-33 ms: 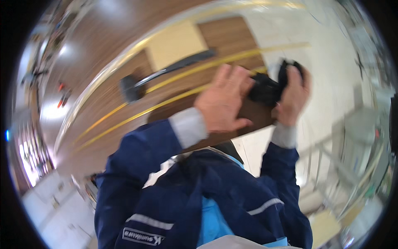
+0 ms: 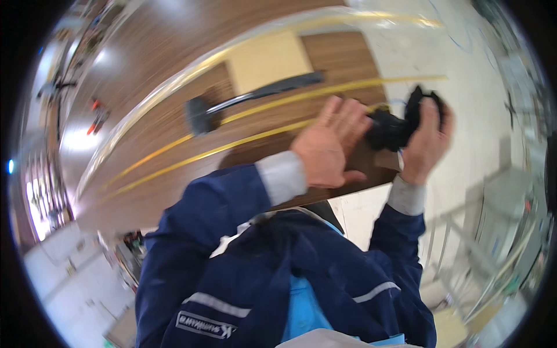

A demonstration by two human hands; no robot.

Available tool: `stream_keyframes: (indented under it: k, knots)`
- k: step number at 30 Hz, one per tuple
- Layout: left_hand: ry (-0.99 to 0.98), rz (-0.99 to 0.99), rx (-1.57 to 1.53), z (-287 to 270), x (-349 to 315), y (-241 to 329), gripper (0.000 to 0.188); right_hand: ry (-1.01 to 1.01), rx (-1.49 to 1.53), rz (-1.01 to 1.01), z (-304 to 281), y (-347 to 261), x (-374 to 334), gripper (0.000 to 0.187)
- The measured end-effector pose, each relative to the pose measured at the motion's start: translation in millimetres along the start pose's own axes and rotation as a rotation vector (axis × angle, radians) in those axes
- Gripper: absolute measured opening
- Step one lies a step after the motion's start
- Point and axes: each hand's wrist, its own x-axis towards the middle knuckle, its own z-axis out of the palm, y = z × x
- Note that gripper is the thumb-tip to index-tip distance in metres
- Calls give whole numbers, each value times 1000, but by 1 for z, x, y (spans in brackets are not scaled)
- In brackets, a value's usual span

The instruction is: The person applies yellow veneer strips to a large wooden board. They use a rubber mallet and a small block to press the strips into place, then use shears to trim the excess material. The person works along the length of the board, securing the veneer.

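Note:
My left hand [image 2: 329, 146] lies flat over the brown table's near right part, fingers stretched and thumb apart. At the table's right end, my right hand [image 2: 426, 142] grips a black, lumpy thing [image 2: 387, 130]; blur and the fingers hide its exact kind. Part of that black thing reaches toward my left fingertips, and whether they touch cannot be made out. Beyond my left hand lies a mallet [image 2: 200, 116] with a dark head, a metal shaft and a black grip.
Two yellow strips [image 2: 255, 140] run slantwise along the wood-grain tabletop [image 2: 156, 156]. A pale yellow sheet [image 2: 270, 62] lies behind the mallet. Clear plastic-like wrapping [image 2: 133, 124] stretches along the far side. An orange-handled tool [image 2: 96, 119] is at far left, a metal frame [image 2: 447, 238] at right.
The whole scene sits slightly farther right and lower in view. Both hands keep nearly the same pose, and the black thing stays in my right hand.

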Motion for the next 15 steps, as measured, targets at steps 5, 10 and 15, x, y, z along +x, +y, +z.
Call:
stream_keyframes:
  k: [5,10,15]
  knots:
    - [81,-4,-41,7,-11,-1,104,-450,-341,-413,127,-67,-16,29]
    - [76,-199,-241,9,-30,-3,92,-978,-788,-944,209,-34,-58,43]
    - [430,-124,-142,10,-41,-6,66,-1110,-1204,-909,165,19,-75,43]
